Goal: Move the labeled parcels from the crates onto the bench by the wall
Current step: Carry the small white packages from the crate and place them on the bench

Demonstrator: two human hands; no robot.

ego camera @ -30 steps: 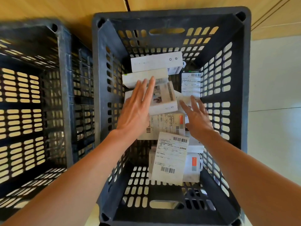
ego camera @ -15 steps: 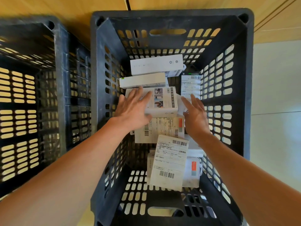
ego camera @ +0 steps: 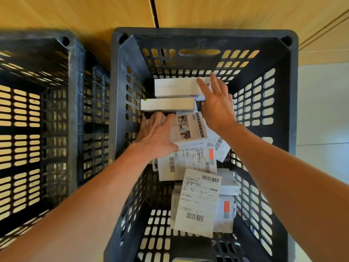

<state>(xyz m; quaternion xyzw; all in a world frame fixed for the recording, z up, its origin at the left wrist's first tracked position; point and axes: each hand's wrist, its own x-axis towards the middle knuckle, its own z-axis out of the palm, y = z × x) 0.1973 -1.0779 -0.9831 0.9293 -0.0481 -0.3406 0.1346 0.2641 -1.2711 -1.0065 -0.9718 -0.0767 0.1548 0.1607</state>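
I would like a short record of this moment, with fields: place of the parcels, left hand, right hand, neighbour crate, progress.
parcels: white boxes and labeled packets lie piled in the dark crate
left hand: left hand rests on the picture-printed box, fingers spread
right hand: right hand reaches toward the far white box, fingers straight, holding nothing
neighbour crate: second crate stands to the left; no parcels visible in it
progress: no parcel lifted yet
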